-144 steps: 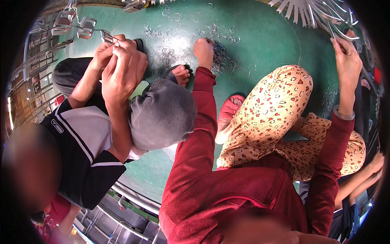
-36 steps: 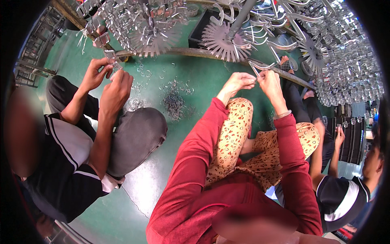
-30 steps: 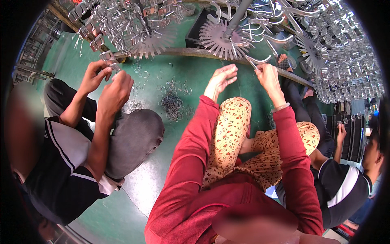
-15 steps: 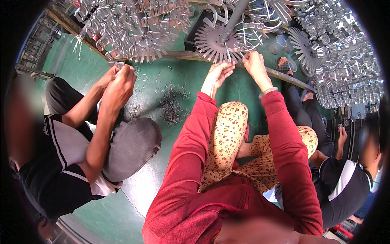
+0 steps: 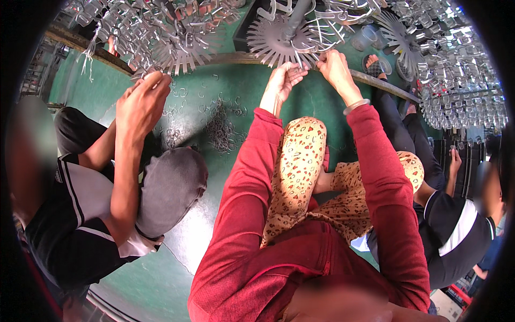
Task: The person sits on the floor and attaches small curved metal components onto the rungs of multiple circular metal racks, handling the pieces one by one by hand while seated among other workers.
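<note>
In front of me is a grey slotted metal disc [image 5: 273, 38] with finger-like tines, mounted on a slanting grey rod [image 5: 300, 15]. My left hand [image 5: 283, 81] is palm up just below the tines, its fingers curled and the fingertips drawn together; what they hold is too small to make out. My right hand [image 5: 336, 71], with a bangle at the wrist, pinches at the disc's right lower edge. Whatever lies between its fingertips is hidden. Bent metal loops [image 5: 327, 33] hang on the disc's right side, above my right hand.
A wooden bar [image 5: 236, 58] runs across beneath the discs. Small metal hooks [image 5: 220, 126] lie in a loose pile on the green floor. Racks dense with metal clips [image 5: 145, 32] stand left and right. A person's hands [image 5: 142, 102] work at the left rack; another person [image 5: 450, 231] sits at right.
The view has shifted, so the discs and bar sit higher in it. My left fingers have loosened slightly and moved a little apart from the tines; my right hand stays pinched.
</note>
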Available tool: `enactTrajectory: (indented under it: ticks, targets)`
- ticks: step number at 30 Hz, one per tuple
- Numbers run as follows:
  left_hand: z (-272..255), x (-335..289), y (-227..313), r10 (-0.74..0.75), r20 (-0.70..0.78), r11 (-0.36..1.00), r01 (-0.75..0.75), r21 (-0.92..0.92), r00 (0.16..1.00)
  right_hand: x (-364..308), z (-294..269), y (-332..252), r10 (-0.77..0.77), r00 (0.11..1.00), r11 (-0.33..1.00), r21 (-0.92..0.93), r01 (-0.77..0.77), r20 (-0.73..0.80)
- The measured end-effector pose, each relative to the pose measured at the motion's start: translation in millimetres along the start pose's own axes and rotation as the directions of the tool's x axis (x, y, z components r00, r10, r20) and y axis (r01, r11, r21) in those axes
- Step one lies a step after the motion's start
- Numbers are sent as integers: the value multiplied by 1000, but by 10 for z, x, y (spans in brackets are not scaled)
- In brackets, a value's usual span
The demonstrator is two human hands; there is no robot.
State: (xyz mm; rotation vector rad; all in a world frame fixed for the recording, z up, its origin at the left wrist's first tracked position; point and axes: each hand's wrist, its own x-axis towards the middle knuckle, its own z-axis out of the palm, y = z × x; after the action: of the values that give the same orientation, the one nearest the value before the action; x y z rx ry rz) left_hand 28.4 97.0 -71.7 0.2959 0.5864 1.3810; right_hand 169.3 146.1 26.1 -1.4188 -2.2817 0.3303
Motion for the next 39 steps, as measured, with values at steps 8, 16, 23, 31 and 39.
enactTrajectory:
  ticks: [8,16,23,31,39]
  targets:
    - [6,27,-65,-2,-31,997,0,-78,1000,-17,38,22,11,997,1000,1,-11,70]
    - [19,28,-86,-14,-9,994,13,-104,1000,-26,54,17,13,999,1000,8,-13,50]
    - [1,51,-101,-30,10,995,31,-96,1000,-11,41,-18,37,998,999,12,-38,55]
    - [26,7,-83,-23,12,995,24,-92,1000,-9,7,-14,36,997,999,26,-37,63]
    - [72,-47,-41,-44,26,994,46,-103,999,-214,-34,-15,-27,1000,991,129,25,15]
